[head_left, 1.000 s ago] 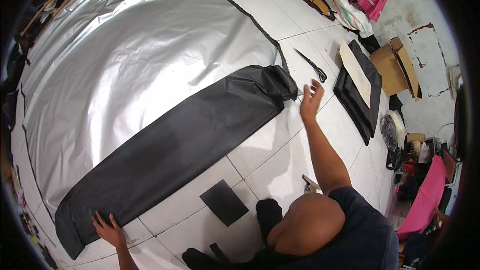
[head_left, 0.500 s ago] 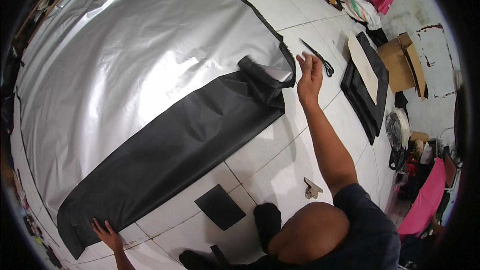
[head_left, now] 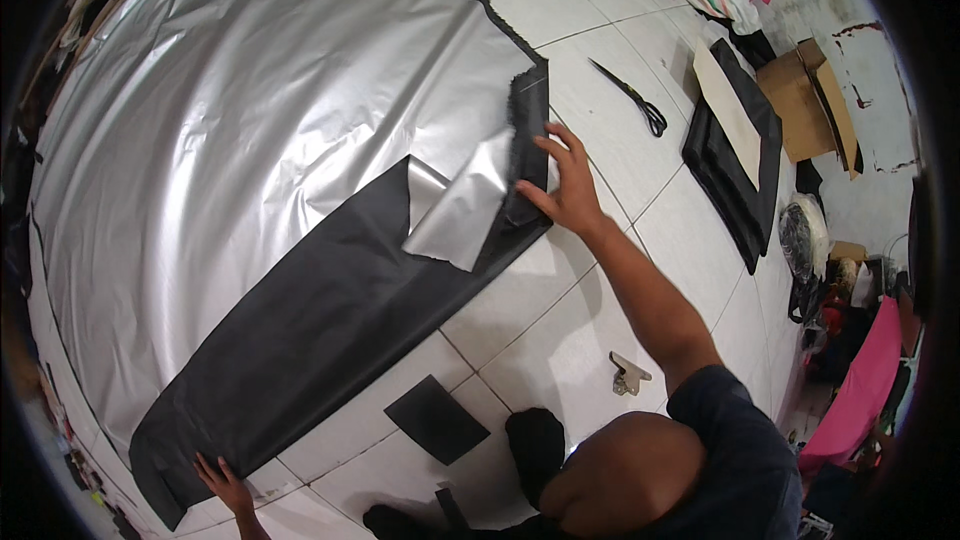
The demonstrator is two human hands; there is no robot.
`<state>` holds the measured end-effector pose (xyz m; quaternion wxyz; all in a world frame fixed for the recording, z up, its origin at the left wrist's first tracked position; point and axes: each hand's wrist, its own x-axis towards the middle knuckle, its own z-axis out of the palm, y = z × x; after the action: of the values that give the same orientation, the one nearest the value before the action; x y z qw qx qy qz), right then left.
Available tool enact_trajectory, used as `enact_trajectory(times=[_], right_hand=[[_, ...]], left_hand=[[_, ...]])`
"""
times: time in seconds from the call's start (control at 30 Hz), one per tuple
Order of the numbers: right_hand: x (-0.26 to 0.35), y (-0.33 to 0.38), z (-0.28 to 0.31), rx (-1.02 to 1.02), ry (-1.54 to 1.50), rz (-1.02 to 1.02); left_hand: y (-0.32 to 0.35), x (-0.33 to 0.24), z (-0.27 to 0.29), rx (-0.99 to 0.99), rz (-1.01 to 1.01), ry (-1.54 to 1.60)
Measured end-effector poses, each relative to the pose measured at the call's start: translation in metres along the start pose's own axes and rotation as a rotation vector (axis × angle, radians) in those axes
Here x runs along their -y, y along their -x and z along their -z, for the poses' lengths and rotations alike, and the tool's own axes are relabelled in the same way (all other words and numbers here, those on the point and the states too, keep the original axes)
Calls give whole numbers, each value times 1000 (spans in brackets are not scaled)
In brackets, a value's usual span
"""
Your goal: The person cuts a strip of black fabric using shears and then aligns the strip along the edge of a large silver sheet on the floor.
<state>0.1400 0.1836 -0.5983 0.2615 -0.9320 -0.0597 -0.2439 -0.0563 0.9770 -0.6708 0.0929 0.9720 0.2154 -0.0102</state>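
A large sheet of silver-coated fabric [head_left: 300, 70] with a black reverse covers the floor. Its near side is folded over, showing a long black strip [head_left: 290, 340]. At the strip's right end a corner flap [head_left: 465, 205] is turned back with the silver face up, and a frayed dark edge runs beside it. My right hand [head_left: 568, 185] rests on this folded edge, fingers and thumb spread. My left hand [head_left: 228, 488] lies on the strip's lower left end with its fingers apart.
Black scissors [head_left: 632, 100] lie on the white tiles to the right, near a folded black fabric stack [head_left: 735, 210] with a pale sheet on it. A metal clip [head_left: 628, 373] and a black rectangular piece [head_left: 437, 420] lie near my legs. A cardboard box [head_left: 800, 110] stands by the wall.
My right hand has moved left and slightly down onto the fabric's right edge. The crumpled corner now lies flatter, with a silver flap turned back. My left hand stays on the strip.
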Motion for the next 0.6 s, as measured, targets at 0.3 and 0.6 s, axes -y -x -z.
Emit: enact_trajectory(times=[0.3, 0.6], right_hand=[[3, -68, -56, 679, 184, 510], [-48, -82, 31, 364, 69, -403]], left_hand=[[-2, 7, 0, 28, -15, -15], [-4, 9, 10, 75, -12, -18]])
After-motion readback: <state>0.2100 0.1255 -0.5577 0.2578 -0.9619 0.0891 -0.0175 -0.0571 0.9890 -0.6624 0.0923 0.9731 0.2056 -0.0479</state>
